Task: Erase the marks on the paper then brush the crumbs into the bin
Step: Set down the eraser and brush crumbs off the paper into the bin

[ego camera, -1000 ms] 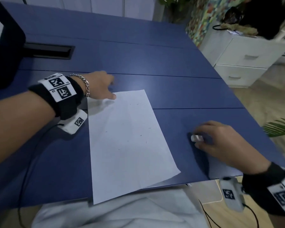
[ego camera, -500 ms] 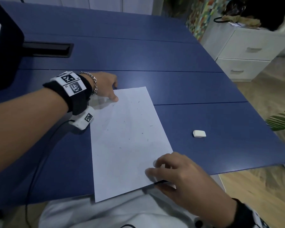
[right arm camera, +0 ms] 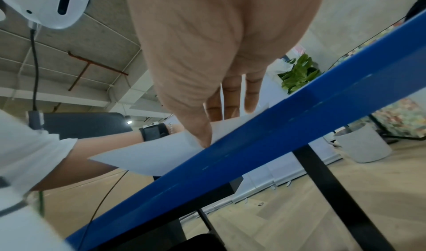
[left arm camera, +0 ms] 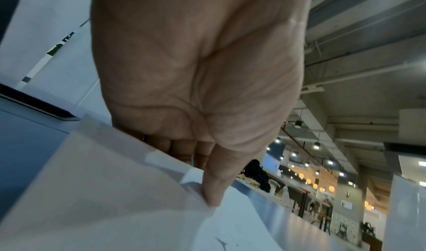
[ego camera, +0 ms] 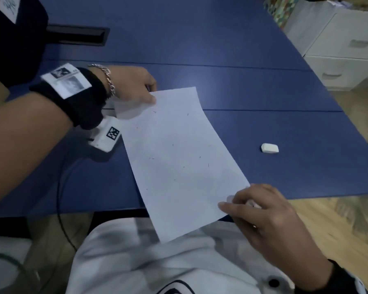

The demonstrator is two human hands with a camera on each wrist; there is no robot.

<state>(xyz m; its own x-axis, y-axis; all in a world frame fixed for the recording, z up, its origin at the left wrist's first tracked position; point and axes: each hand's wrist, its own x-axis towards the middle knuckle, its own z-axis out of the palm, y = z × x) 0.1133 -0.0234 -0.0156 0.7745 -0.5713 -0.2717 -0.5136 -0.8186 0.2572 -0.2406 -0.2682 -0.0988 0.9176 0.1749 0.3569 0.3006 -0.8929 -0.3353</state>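
Both hands pinch paper (ego camera: 179, 158) corners | eraser (ego camera: 269, 148) unbranded | black bag's tag (ego camera: 9, 7) unreadable

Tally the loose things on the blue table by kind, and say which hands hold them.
Paper sheet: 1, pinched by the left hand and the right hand at opposite corners
Eraser: 1, lying free on the table
Total: 2

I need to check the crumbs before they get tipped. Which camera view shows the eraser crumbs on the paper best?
The head view: the whole paper faces the camera, crumbs scattered as dark specks. The left wrist view catches only a speck or two near the pinched corner. The right wrist view sees the sheet from below, no crumbs.
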